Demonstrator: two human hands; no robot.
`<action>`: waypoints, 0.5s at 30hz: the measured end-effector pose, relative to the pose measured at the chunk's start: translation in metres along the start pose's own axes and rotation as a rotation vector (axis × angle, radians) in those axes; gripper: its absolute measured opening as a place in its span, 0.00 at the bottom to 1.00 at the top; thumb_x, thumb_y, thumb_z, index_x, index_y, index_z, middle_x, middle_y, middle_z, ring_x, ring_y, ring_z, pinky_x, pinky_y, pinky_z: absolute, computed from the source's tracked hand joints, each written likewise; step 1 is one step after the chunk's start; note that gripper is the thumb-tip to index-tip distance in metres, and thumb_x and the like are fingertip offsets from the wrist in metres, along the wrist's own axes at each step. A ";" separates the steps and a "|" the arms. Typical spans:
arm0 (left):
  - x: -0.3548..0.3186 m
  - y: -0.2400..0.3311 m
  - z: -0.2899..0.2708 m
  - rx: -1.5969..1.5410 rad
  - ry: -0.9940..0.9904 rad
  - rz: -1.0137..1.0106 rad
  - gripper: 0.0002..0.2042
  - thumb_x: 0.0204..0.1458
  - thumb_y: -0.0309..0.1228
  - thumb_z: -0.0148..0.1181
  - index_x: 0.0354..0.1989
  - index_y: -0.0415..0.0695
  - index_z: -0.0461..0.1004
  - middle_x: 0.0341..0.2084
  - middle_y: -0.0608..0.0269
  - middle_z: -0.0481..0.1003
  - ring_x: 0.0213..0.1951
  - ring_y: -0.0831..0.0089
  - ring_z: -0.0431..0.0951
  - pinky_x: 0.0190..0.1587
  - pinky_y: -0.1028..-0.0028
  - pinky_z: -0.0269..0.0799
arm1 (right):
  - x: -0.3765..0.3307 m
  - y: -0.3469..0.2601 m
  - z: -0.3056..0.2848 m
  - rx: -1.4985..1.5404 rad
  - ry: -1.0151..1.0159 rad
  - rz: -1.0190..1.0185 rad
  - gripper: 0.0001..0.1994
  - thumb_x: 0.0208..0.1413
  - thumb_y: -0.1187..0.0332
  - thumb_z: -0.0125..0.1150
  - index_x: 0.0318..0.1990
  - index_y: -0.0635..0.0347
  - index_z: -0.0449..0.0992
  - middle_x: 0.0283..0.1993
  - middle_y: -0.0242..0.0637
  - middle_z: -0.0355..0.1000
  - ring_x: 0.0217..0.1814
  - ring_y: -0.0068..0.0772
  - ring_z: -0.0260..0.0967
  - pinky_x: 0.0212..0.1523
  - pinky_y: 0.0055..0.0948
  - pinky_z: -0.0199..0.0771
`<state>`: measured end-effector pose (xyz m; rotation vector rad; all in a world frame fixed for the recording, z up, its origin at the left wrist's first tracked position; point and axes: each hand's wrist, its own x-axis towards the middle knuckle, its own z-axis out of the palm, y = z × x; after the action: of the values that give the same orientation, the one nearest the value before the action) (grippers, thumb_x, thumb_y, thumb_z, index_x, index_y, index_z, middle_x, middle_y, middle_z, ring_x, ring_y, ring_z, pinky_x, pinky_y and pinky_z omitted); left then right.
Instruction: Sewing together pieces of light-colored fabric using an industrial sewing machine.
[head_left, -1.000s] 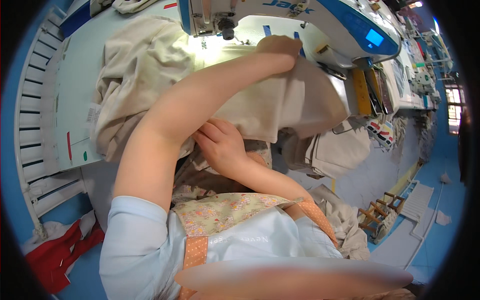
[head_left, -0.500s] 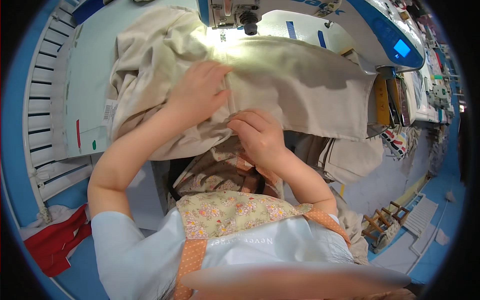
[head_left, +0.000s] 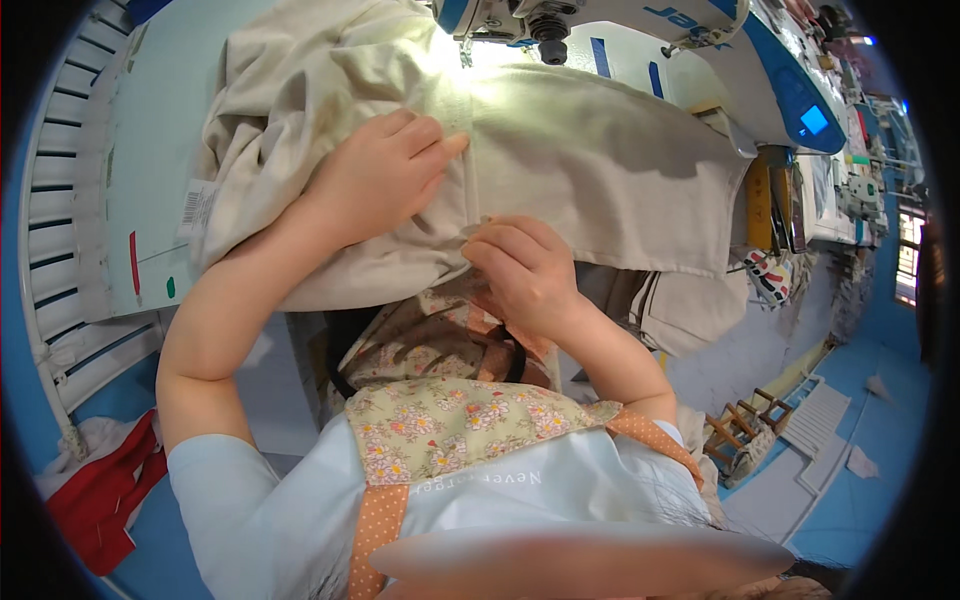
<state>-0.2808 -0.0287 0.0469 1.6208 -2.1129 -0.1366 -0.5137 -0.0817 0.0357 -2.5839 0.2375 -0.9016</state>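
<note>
Step in hand: a seam or folded edge of the beige cloth (head_left: 600, 170) is being lined up below the needle of the sewing machine (head_left: 700, 40); this is judged to be the positioning stage, with stitching not yet under way (the needle tip itself is too small to read).

Cloth: it is spread over the pale machine table (head_left: 150, 150), bunched and rumpled to the left, smoother to the right, where it hangs over the table's near edge. A narrow folded band is seen running from the needle area down toward the person.

Left hand (head_left: 375, 180): it is laid flat on the cloth just left of the band, fingers stretched out and close together, fingertips pressed against the band's edge. Nothing is pinched by it.

Right hand (head_left: 525, 270): it is curled at the near end of the band, where the cloth edge appears to be nipped between thumb and fingertips (the thumb is mostly hidden, so the pinch is judged, not plainly seen).

Label: a small white tag (head_left: 197, 207) is sewn to the bunched part at the left, well apart from both hands.

Next move: the band would need to be kept straight and taut between the two hands, with the fold held flat against the table, and the fingertips kept to the side of the needle's path.
</note>
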 end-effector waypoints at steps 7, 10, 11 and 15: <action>-0.010 -0.010 0.001 0.197 0.083 0.120 0.24 0.46 0.28 0.64 0.56 0.51 0.76 0.42 0.66 0.72 0.47 0.62 0.73 0.52 0.62 0.70 | 0.002 0.003 -0.003 0.039 -0.080 -0.033 0.20 0.30 0.68 0.60 0.38 0.61 0.77 0.41 0.38 0.74 0.43 0.45 0.75 0.43 0.40 0.79; -0.011 -0.007 0.000 0.184 0.042 0.078 0.25 0.45 0.28 0.64 0.56 0.53 0.76 0.43 0.67 0.72 0.48 0.63 0.72 0.53 0.62 0.70 | 0.001 0.005 -0.004 0.058 -0.096 -0.043 0.20 0.31 0.67 0.60 0.38 0.62 0.77 0.41 0.39 0.74 0.43 0.46 0.74 0.43 0.42 0.79; -0.012 -0.006 0.001 0.187 0.011 0.055 0.25 0.45 0.28 0.64 0.56 0.54 0.76 0.44 0.67 0.72 0.49 0.63 0.72 0.54 0.62 0.69 | 0.001 0.004 -0.004 0.057 -0.095 -0.045 0.20 0.31 0.67 0.60 0.38 0.62 0.77 0.41 0.39 0.74 0.43 0.46 0.74 0.43 0.42 0.79; -0.012 -0.003 0.000 0.180 0.029 0.054 0.25 0.46 0.27 0.63 0.57 0.54 0.75 0.50 0.69 0.73 0.52 0.63 0.71 0.56 0.62 0.69 | -0.001 0.006 -0.004 0.065 -0.097 -0.045 0.20 0.32 0.66 0.59 0.38 0.62 0.77 0.41 0.39 0.73 0.43 0.45 0.74 0.44 0.42 0.79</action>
<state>-0.2761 -0.0183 0.0423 1.6525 -2.1987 0.0974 -0.5173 -0.0881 0.0358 -2.5732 0.1210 -0.7835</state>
